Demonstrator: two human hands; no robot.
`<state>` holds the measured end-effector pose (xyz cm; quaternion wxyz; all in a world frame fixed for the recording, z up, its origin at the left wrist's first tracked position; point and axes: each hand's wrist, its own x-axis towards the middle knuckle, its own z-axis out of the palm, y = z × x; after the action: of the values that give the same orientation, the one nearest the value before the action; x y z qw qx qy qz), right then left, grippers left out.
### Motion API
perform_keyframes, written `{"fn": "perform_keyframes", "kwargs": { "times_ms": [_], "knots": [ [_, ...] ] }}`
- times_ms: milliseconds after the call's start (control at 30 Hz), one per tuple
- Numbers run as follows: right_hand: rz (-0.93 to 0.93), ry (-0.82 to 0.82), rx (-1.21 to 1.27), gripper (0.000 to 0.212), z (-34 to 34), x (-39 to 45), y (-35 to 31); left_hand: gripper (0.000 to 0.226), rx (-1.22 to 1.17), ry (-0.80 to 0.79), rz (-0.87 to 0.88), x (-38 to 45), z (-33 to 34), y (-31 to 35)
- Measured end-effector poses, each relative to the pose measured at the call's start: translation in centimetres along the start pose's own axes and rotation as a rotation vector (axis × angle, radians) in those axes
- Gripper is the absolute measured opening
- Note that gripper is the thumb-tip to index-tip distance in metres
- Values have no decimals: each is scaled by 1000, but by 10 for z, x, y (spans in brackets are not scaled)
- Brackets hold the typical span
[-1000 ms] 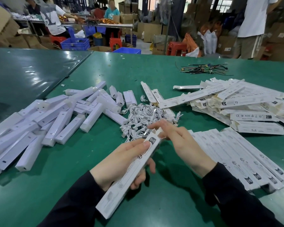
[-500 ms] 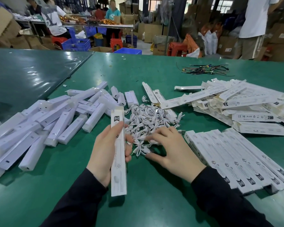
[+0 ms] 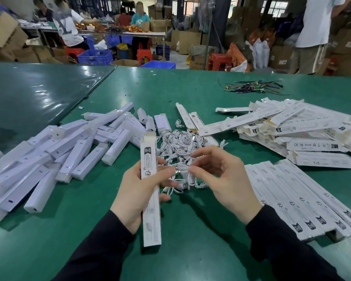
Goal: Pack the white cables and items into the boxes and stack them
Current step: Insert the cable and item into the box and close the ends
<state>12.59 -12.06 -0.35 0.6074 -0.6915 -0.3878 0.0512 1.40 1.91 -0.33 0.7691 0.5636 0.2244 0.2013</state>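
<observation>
Right hand point(image 3: 225, 179) lifted, pinching cable point(image 3: 183, 169); connector end hidden.

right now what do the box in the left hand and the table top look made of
Box: thin white printed cardboard, matte, with a folded flap at its open top. Table top: green, smooth and slightly glossy, with soft glare; probably a vinyl or rubber mat, though that is uncertain.

White boxes point(image 3: 304, 201) with black print — white cables point(image 3: 180, 145) — green table point(image 3: 190, 240).

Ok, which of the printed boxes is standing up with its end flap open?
The box gripped in the left hand; the others lie flat on the table.
</observation>
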Motion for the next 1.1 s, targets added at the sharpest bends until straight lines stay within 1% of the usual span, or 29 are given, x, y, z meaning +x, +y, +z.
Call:
{"fn": "perform_keyframes", "kwargs": {
  "times_ms": [133, 200, 300, 333, 400, 467, 500, 533, 600, 633, 733, 867, 1000, 1100],
  "knots": [
    [14, -19, 87, 24, 7, -2, -3, 47, -44, -41, -52, 0, 1, -1],
    [33, -43, 153, 22, 7, -4, -4, 47, -62, -60, -73, 0, 2, -3],
    [64, -113, 142, 16, 7, -4, -6, 44, -133, -29, -90, 1, 2, -5],
    [94, -148, 125, 17, 7, -5, -7, 45, -166, -14, -94, 2, 1, -5],
    [157, -218, 62, 29, 7, -6, -7, 46, -193, 12, -93, 2, 0, -4],
    [134, -185, -138, 37, 6, -7, -6, 47, -162, 51, -79, 3, -1, -2],
    [116, -163, -197, 36, 6, -7, -7, 48, -149, 68, -78, 3, -1, -1],
    [115, -165, -172, 31, 6, -7, -7, 49, -150, 77, -83, 3, -2, -1],
    [194, -224, 110, 14, 8, -6, -12, 49, -200, 71, -109, 3, -3, -1],
    [230, -239, 246, 10, 8, -6, -13, 48, -230, 63, -119, 3, -3, -1],
    [327, -216, 470, 15, 7, -5, -14, 41, -223, 25, -113, 2, -3, -1],
    [504, -237, 573, 19, 0, -1, -18, 45, -96, -37, -123, 0, -2, 2],
    [666, -348, 620, 14, -5, 1, -18, 42, -134, -76, -150, 1, -2, 3],
    [765, -399, 797, 15, -4, 1, -18, 43, -144, -87, -152, 0, -2, 2]
  ]
}}
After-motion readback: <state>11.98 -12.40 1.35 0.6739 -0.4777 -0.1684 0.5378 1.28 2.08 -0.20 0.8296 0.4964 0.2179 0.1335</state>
